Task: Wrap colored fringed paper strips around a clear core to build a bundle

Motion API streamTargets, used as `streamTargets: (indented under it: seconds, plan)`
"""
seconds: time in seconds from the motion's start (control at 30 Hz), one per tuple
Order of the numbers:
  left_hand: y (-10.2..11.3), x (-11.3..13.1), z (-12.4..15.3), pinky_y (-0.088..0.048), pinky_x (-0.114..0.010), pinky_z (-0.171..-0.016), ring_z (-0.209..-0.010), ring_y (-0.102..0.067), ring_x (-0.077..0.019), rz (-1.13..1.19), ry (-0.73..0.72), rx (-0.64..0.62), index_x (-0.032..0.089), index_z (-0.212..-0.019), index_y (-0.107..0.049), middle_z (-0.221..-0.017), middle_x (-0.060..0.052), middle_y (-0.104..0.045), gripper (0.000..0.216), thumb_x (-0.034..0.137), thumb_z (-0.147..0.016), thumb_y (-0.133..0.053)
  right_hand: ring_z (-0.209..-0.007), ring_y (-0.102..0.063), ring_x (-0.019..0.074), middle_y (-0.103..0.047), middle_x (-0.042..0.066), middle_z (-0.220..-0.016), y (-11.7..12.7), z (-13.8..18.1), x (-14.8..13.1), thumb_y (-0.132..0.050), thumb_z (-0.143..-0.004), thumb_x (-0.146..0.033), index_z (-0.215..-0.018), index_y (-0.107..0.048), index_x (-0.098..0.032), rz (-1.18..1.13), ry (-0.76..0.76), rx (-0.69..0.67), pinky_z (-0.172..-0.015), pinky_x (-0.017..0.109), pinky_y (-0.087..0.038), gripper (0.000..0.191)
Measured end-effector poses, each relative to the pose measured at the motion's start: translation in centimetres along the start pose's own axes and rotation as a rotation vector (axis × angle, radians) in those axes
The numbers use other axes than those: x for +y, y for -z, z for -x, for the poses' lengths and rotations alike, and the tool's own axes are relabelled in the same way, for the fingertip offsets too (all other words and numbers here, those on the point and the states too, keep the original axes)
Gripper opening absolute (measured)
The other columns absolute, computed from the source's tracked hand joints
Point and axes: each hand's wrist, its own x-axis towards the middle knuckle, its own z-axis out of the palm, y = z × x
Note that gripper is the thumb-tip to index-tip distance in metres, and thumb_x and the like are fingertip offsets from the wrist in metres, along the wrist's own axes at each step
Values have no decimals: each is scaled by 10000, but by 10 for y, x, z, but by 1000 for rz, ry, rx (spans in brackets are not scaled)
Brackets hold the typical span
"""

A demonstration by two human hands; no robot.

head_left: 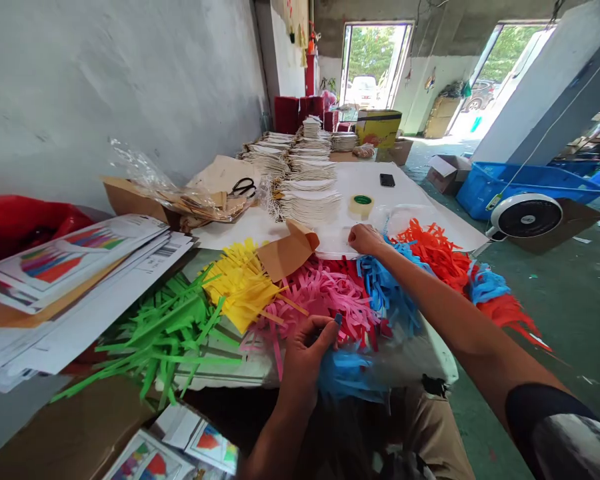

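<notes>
From where I stand, limp green strips [175,327] sprawl at the table's [443,353] left edge, their ends trailing past the near edge. Next come crinkled yellow fringe [243,283] and a folded sheet of brown paper [286,257]. The left hand [305,343], near the middle of the front edge, pinches a small blue end [338,319], slim and matte, pointing up, its long axis nearly upright. Curly pink fringe [325,293] lies behind. Just below the hand, blurred blue fringe [353,373] droops over the near edge. The right hand [367,239] reaches farther in, fingers curled; I can't tell whether they hold anything. Shaggy red fringe [435,250] spreads toward the right edge.
</notes>
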Motion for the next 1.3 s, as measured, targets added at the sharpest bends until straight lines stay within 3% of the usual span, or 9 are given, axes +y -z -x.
streamTargets:
  seconds: [0.07, 0.17, 0.4, 0.5, 0.57, 0.8, 0.93, 1.13, 1.3]
  plan:
    - [-1, -2, 5, -444, -194, -637, -644, -584, -100, -19, -23, 10, 168, -871, -767, -662, 16, -663, 381, 505, -757, -903, -1158, -677, 247, -671, 109, -1328, 7, 14, 1, -677, -1012, -408, -1306, -659, -177, -97, 33, 59, -986, 466, -590, 374]
    - [-6, -1, 15, -466, -209, -648, -659, -611, -122, -2, -35, 28, 168, -898, -773, -657, 12, -667, 403, 511, -738, -913, -1047, -718, 222, -770, 94, -1096, 17, 52, 2, -651, -1008, -349, -1113, -750, -147, -281, 144, 101, -942, 353, -561, 248]
    - [-24, 11, 46, -478, -209, -660, -665, -615, -122, -53, -135, 67, 176, -871, -756, -676, 11, -674, 365, 505, -780, -887, -717, -712, 154, -773, 16, -795, 5, 187, 4, -695, -925, -506, -978, -758, -165, -765, 447, -32, -655, 261, -547, 350]
    - [-30, 8, 58, -486, -205, -667, -680, -626, -124, -134, -167, 50, 179, -859, -759, -683, 9, -677, 346, 503, -806, -868, -644, -693, 136, -759, -6, -749, -7, 233, 13, -821, -843, -466, -917, -736, -187, -1108, 448, -111, -600, 246, -532, 301]
    - [-34, 4, 64, -492, -206, -660, -684, -638, -129, -181, -167, 36, 179, -851, -768, -694, 3, -689, 344, 507, -811, -862, -657, -712, 137, -771, -1, -747, -11, 257, 21, -842, -837, -438, -874, -754, -196, -1209, 398, -115, -633, 249, -560, 261]
    - [-56, -5, 86, -493, -214, -669, -690, -648, -127, -253, -138, -11, 195, -900, -800, -737, 1, -720, 283, 472, -856, -831, -812, -783, 172, -823, 13, -869, -12, 313, 42, -844, -855, -420, -959, -836, -257, -1183, 274, 55, -744, 260, -618, 194]
    - [-66, -5, 96, -487, -235, -710, -726, -643, -139, -329, -186, -41, 200, -886, -802, -756, -5, -720, 233, 433, -883, -810, -808, -778, 183, -822, 23, -893, -11, 333, 46, -840, -866, -388, -932, -831, -263, -1097, 271, 224, -736, 280, -626, 141]
    - [-76, -4, 104, -485, -253, -713, -721, -639, -150, -405, -248, -72, 209, -853, -797, -784, -11, -733, 179, 384, -888, -807, -789, -757, 176, -809, 11, -881, -13, 345, 51, -832, -881, -305, -921, -816, -294, -963, 327, 383, -728, 291, -616, 44]
    - [-80, -4, 106, -502, -268, -773, -777, -662, -169, -429, -347, -101, 214, -825, -801, -808, -19, -742, 127, 324, -889, -805, -824, -750, 195, -804, 23, -895, -14, 345, 56, -821, -892, -287, -886, -799, -287, -979, 364, 386, -756, 322, -607, 23]
